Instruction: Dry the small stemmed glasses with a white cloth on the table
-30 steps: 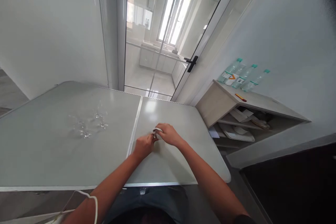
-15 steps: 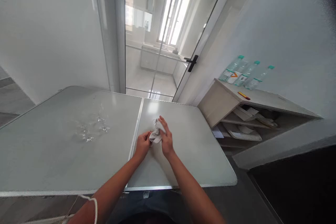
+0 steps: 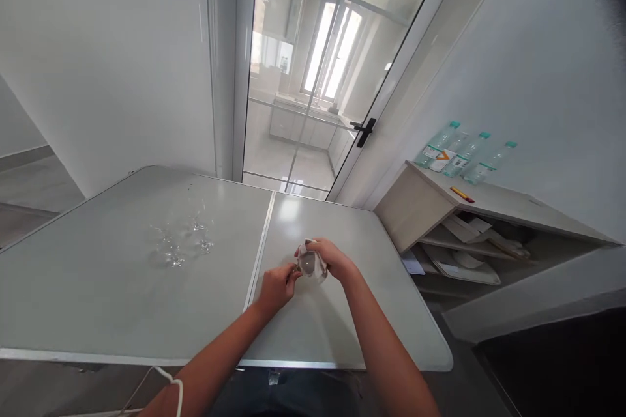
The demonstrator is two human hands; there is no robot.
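Observation:
My left hand (image 3: 278,287) is closed, pinching the narrow end of a small clear drinking glass (image 3: 308,265) above the right part of the table. The round bowl of the glass points right, toward my other hand. My right hand (image 3: 337,259) is closed on a whitish cloth (image 3: 321,270), which wraps the far and right sides of the bowl. Some of the right fingers are hidden behind glass and cloth. Over on the left part of the table stands a cluster of clear glassware (image 3: 172,254); its outlines are faint.
A pale table (image 3: 117,306) with a metal seam lies before me. Behind it is a glass door (image 3: 303,163) with a black handle (image 3: 366,133). At right, a wooden shelf unit (image 3: 415,202) carries several plastic bottles (image 3: 458,158) and a yellow-red pen-like object (image 3: 462,195).
My right hand has turned over and moved right and slightly down with the cloth, leaving the bowl visible. My left hand has shifted a little right and down. The camera view has tilted slightly.

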